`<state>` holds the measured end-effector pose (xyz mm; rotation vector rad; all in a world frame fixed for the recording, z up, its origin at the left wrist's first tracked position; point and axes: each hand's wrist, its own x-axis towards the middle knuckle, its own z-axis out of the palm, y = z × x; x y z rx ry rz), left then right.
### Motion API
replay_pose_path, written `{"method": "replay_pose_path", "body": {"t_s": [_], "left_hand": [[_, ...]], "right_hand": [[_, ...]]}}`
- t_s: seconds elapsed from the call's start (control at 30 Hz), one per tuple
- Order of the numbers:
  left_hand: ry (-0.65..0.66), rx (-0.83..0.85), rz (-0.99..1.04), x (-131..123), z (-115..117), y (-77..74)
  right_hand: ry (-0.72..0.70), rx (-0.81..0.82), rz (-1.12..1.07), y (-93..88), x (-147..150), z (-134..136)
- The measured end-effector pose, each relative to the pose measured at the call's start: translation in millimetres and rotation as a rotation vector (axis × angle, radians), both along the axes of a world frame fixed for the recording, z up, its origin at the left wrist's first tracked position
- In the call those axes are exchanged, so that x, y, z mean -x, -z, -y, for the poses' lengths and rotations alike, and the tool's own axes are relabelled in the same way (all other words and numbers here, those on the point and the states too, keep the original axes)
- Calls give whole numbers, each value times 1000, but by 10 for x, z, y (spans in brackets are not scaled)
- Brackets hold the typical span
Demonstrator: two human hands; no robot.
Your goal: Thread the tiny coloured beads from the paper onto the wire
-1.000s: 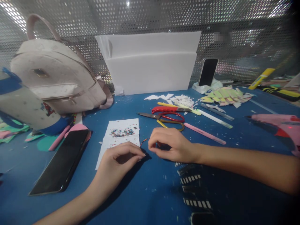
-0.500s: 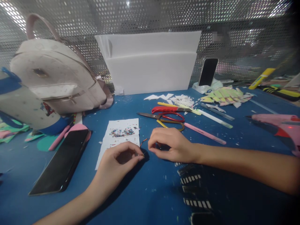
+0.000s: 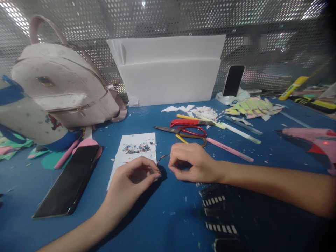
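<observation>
A thin strand [image 3: 161, 159] with tiny orange and dark beads arcs up from behind the fingertips of my left hand [image 3: 135, 175], which pinches it. Just across a narrow gap, my right hand [image 3: 193, 162] is closed in a pinch; whatever lies in its fingertips is too small to make out. The strand's far end reaches close to its knuckles. Behind my left hand lies a white paper sheet [image 3: 139, 138] bearing a pile of small multicoloured beads [image 3: 138, 148]. Red-handled scissors [image 3: 193, 131] rest beyond my right hand.
A black phone [image 3: 69, 182] lies at left, near a bottle [image 3: 34, 115] and a backpack [image 3: 65, 80]. A red-handled cutter [image 3: 185, 122], pens [image 3: 229, 149] and paper scraps [image 3: 252, 106] lie behind. At right sits a pink glue gun [image 3: 309, 133]. Black-and-white strips [image 3: 214, 200] lie in front.
My right hand has drawn slightly right, away from the left. The strand's free part now leans further right, and my left fingertips have shifted a little.
</observation>
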<state>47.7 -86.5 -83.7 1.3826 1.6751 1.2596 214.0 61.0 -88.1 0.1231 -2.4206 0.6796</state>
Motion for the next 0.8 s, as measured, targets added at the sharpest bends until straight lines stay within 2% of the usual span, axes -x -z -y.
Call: {"method": "replay_pose_path", "body": {"t_s": [0.4, 0.8], "left_hand": [[-77, -33, -56, 12, -8, -17], [-70, -23, -48, 25, -21, -23]], "right_hand": [[39, 7, -28, 1, -5, 2], [23, 35, -15, 22, -5, -8]]}}
